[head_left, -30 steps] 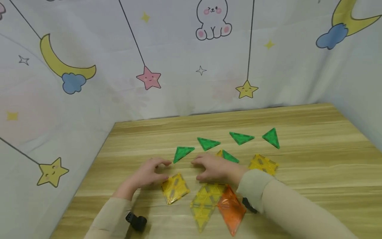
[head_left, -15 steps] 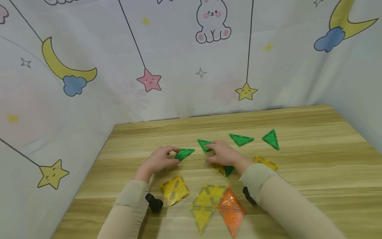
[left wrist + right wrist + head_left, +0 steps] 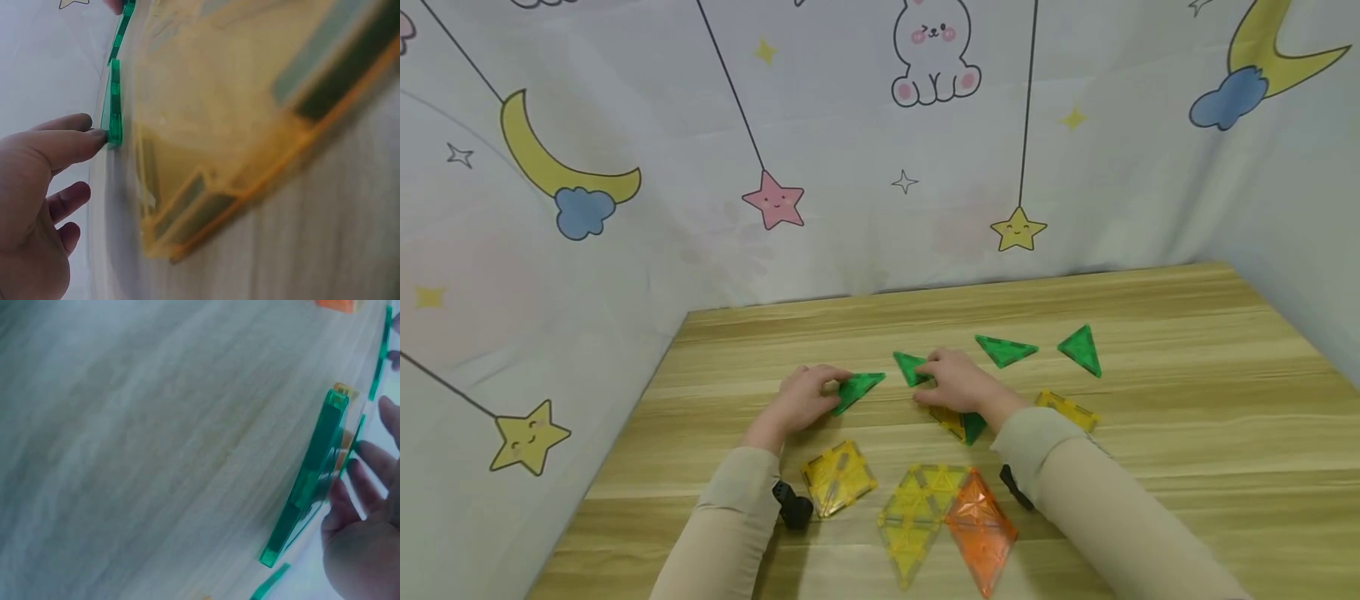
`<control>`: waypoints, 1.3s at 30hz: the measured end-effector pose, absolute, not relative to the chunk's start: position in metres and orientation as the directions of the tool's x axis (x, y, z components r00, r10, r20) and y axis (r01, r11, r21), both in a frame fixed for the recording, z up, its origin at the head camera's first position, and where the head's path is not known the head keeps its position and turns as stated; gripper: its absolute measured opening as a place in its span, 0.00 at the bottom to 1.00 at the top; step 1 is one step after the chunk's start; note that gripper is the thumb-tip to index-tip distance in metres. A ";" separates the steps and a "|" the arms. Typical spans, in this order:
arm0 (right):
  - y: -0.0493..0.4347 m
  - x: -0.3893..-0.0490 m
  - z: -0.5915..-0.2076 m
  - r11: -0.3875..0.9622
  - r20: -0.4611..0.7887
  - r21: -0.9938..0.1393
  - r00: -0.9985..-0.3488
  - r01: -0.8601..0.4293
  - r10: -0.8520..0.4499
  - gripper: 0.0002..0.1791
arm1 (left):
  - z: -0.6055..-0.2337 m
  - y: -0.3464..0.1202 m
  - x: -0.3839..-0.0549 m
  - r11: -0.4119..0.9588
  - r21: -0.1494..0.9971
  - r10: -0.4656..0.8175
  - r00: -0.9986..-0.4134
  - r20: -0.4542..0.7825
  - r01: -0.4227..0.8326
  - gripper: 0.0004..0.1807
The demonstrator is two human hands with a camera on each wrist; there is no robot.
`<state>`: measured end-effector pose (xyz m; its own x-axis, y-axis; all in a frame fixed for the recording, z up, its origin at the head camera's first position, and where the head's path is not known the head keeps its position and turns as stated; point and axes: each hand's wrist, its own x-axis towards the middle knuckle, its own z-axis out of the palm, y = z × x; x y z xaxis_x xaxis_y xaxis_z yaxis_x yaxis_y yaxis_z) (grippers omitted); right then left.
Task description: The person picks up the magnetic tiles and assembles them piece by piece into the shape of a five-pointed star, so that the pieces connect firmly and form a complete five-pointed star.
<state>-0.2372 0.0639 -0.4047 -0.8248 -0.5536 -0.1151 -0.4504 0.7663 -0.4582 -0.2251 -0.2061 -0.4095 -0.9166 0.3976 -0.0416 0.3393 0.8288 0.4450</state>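
Note:
My left hand (image 3: 801,398) holds the near left end of a translucent green triangle tile (image 3: 862,387) between thumb and index finger in the head view. In the left wrist view the fingertips meet this green tile at one end, the other fingers loosely curled. To the right, my right hand (image 3: 958,385) has its index finger and thumb around a second green triangle tile (image 3: 907,367), partly hidden by the fingers. Below the right hand, a yellow tile (image 3: 949,422) lies against another green triangle tile (image 3: 974,428), both partly covered.
Two more green triangles, one (image 3: 1006,350) and another (image 3: 1081,350), lie at the back right. A yellow square (image 3: 839,479), a yellow tile group (image 3: 917,517), orange triangles (image 3: 981,533) and a yellow piece (image 3: 1067,410) lie on the wooden table (image 3: 1187,433).
Both hands have reached from the middle to the two left green triangles and taken hold of them. In the last half second, both triangles have shifted slightly leftward and nearer.

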 end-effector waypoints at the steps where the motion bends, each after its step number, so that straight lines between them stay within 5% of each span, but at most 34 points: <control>1: 0.063 -0.237 -0.405 0.762 -0.108 -0.454 -0.820 -0.462 -0.562 0.26 | -0.409 -0.207 -0.225 0.833 0.437 0.394 -0.919 -0.036 0.340 0.21; 11: 0.058 -0.234 -0.404 0.697 -0.084 -0.501 -0.772 -0.514 -0.630 0.16 | -0.413 -0.210 -0.221 0.880 0.389 0.313 -0.949 -0.041 0.274 0.22; 19: 0.054 -0.232 -0.405 0.661 -0.092 -0.512 -0.730 -0.549 -0.677 0.20 | -0.415 -0.207 -0.219 0.881 0.379 0.314 -0.949 -0.025 0.282 0.23; 30: 0.055 -0.232 -0.410 0.704 -0.043 -0.495 -0.794 -0.510 -0.606 0.25 | -0.413 -0.206 -0.217 0.900 0.359 0.277 -0.960 -0.033 0.247 0.25; 39: 0.047 -0.231 -0.410 0.734 -0.038 -0.381 -0.784 -0.562 -0.620 0.25 | -0.416 -0.207 -0.217 0.885 0.392 0.293 -0.955 -0.047 0.252 0.25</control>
